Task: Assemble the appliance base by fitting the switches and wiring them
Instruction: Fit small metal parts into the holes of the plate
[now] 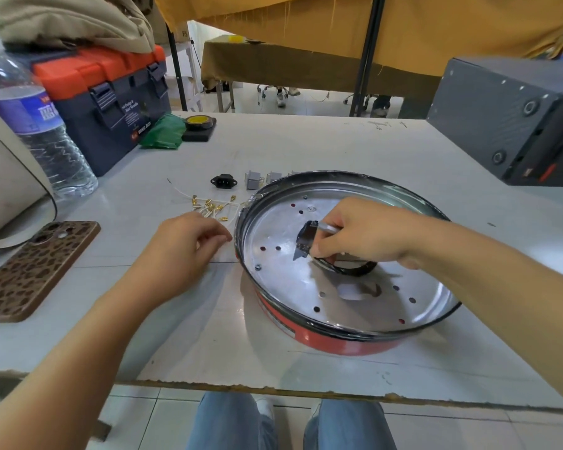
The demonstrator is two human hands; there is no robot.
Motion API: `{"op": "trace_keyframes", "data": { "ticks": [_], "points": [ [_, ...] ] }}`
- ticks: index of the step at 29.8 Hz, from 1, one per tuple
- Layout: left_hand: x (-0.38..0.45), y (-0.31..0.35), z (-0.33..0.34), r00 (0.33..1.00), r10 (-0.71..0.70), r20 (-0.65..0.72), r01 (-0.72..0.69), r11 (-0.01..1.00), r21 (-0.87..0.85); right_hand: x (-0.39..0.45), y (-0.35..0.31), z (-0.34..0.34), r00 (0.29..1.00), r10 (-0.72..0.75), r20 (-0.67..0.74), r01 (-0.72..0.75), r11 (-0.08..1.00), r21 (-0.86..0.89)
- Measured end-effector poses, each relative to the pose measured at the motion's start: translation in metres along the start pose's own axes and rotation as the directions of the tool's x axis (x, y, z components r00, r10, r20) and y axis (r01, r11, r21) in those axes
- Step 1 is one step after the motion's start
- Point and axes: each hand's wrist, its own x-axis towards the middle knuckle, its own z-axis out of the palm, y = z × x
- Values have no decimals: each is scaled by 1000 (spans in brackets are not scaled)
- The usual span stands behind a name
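A white worktable [306,151] is occupying the foreground, its near edge chipped and showing brown core. Pale floor tiles [137,414] are showing below it and are continuing, brightly lit, beyond the far edge. Behind, a second table draped in an olive cloth [273,64] is standing on metal legs. Mustard-yellow fabric [403,21] is hanging across the top of the view, with frayed threads trailing from its hem. Two dark upright poles [366,53] are rising from the floor behind the worktable. Daylight is reflecting off the far floor and off the tabletop.
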Motion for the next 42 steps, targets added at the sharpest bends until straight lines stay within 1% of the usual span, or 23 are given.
{"op": "trace_keyframes", "data": {
  "ticks": [2,4,8,10,15,19,22,26,29,31,33,37,40,42],
  "points": [
    [0,1,-6,997,-27,-70,21,996,-87,-2,4,-8,1000,-12,21,11,999,36],
    [1,4,-14,991,-60,-117,37,980,-194,-4,7,-14,997,-23,71,20,999,39],
    [2,19,-25,992,-79,-99,32,913,-406,-6,10,-17,991,-29,134,29,1000,4],
    [2,29,-28,996,-52,-75,13,891,-453,-6,11,-16,991,-31,130,33,999,-8],
    [1,52,-29,997,73,5,-64,897,-438,-7,7,-12,989,-20,145,33,996,-82],
    [1,66,-30,980,172,101,-112,895,-431,-8,2,-8,988,-27,155,46,992,-121],
    [2,73,-29,953,252,167,-158,886,-437,-7,-2,-4,989,-29,142,50,988,-147],
    [2,81,-26,902,342,265,-200,873,-446,-7,-7,0,993,-36,112,59,977,-206],
    [3,83,-23,867,381,322,-220,871,-440,-5,-7,1,998,-49,50,60,971,-234],
    [4,85,-21,840,401,366,-221,868,-444,-2,-5,3,998,-68,-2,66,974,-215],
    [5,87,-19,807,412,422,-210,870,-447,0,-1,4,996,-84,-30,78,985,-157],
    [8,87,-16,734,442,515,-225,874,-430,-2,6,2,992,-123,-11,123,992,-3],
    [11,85,-14,695,461,552,-243,873,-423,-3,10,-1,990,-135,32,136,991,-17],
    [12,86,-10,685,469,558,-255,871,-419,-3,11,-3,990,-131,53,133,990,-44]
  ]
}}
